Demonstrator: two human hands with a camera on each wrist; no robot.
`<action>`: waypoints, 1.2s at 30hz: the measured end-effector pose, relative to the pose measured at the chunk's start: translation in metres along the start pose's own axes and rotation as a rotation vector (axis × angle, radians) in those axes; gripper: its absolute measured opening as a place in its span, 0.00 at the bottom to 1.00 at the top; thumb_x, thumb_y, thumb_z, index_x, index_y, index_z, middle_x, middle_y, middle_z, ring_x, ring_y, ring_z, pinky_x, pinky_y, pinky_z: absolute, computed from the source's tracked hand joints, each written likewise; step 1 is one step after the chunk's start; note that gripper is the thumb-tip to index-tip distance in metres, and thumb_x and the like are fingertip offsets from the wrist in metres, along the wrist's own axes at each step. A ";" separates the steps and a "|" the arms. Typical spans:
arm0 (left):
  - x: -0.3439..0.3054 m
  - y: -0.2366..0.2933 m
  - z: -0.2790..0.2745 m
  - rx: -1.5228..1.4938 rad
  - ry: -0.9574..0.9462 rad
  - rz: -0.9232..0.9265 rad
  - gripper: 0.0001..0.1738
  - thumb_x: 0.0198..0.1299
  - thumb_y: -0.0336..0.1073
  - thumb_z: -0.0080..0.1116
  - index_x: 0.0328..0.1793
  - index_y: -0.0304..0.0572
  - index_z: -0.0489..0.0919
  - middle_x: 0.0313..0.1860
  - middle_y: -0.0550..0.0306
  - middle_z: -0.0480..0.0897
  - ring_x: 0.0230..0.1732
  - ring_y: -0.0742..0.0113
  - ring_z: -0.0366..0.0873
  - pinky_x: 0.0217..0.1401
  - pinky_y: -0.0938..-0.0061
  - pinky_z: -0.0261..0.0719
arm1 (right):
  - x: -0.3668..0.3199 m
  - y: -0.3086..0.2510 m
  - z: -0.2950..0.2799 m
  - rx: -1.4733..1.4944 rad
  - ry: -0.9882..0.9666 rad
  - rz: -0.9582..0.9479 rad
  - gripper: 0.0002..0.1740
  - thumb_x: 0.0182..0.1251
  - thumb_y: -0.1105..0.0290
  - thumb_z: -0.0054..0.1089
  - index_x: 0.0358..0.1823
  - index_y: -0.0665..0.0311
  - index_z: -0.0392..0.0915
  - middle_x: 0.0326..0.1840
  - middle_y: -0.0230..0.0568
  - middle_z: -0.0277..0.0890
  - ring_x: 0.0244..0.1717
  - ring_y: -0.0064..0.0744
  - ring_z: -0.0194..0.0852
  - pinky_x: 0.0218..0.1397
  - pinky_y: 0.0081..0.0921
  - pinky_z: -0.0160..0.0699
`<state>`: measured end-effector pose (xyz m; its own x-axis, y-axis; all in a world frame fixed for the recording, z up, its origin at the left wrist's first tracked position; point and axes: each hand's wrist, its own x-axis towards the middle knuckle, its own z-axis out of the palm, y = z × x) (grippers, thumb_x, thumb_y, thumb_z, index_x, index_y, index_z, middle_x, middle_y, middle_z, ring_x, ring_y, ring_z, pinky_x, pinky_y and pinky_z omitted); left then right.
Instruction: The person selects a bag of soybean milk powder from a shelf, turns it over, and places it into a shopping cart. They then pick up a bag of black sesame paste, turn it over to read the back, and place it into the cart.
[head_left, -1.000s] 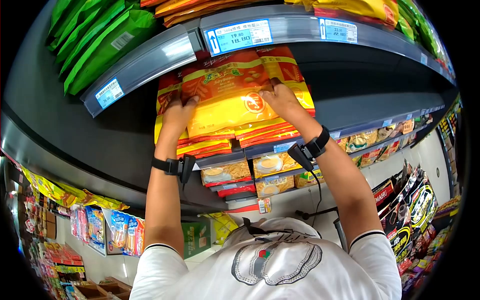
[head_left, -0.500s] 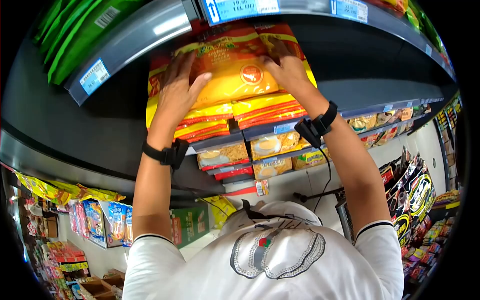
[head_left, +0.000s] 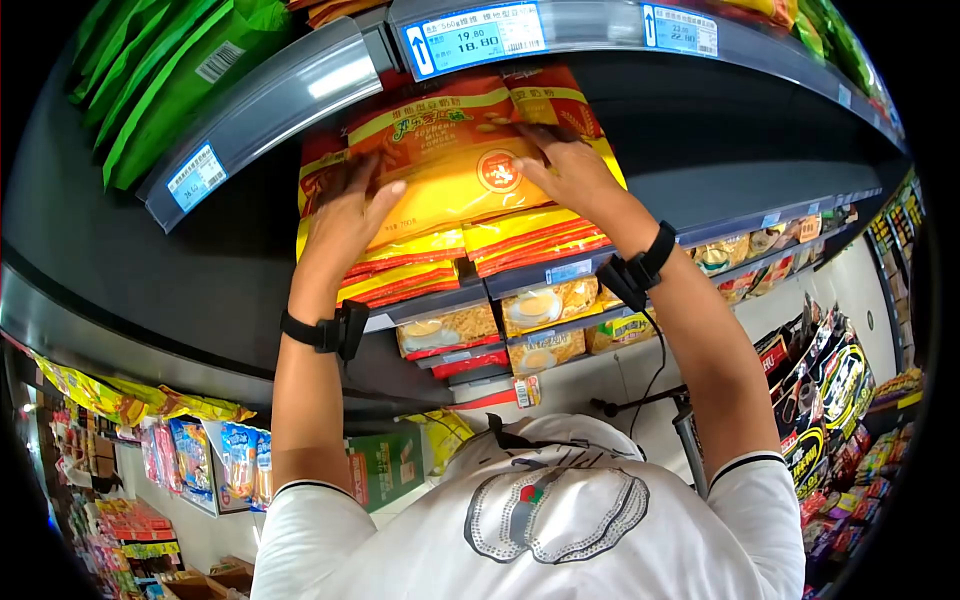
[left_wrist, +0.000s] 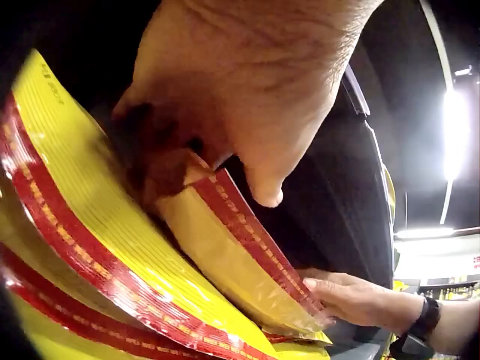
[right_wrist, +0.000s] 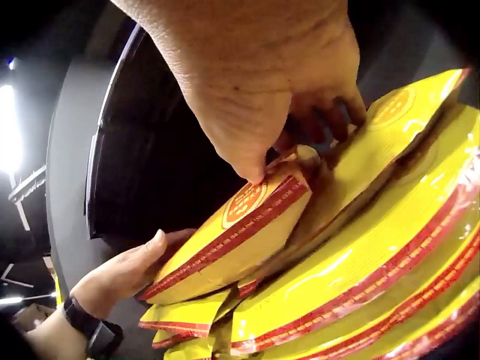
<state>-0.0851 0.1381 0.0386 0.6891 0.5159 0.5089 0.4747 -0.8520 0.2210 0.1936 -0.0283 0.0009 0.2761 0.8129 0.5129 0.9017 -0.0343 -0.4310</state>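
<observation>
A red-and-yellow bag of soybean milk powder (head_left: 440,190) lies face up on top of stacked bags on the shelf. My left hand (head_left: 345,215) rests along its left side, fingers stretched toward the back and thumb raised over the face. On the opposite side, my right hand (head_left: 580,180) has its thumb on the bag near the round orange emblem. Its fingers reach down along the edge, beside a neighbouring yellow bag (right_wrist: 375,142). In the left wrist view, the left fingertips are in shadow by the bag's edge (left_wrist: 232,247).
A shelf rail with price tags (head_left: 475,40) runs just above the bags. Green bags (head_left: 200,75) stand on the upper shelf at left. Below the stack are packs of noodles (head_left: 550,305). Dark shelf surface (head_left: 720,150) extends to the right.
A second ago both hands gripped the bag's sides, thumbs on its face. Since then the fingers have spread and reached farther back along the sides, and the left thumb has lifted.
</observation>
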 end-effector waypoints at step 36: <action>-0.087 0.022 0.032 -0.334 0.357 -0.255 0.13 0.70 0.33 0.63 0.52 0.31 0.77 0.52 0.41 0.81 0.57 0.46 0.77 0.67 0.57 0.70 | -0.084 -0.035 0.028 0.610 0.309 0.351 0.15 0.75 0.67 0.62 0.54 0.70 0.75 0.49 0.50 0.82 0.50 0.35 0.82 0.49 0.30 0.79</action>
<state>-0.1176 0.0773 -0.0274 0.3187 0.6970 0.6424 0.3624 -0.7158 0.5969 0.1291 -0.0791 -0.0475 0.6734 0.6112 0.4159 0.4255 0.1396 -0.8941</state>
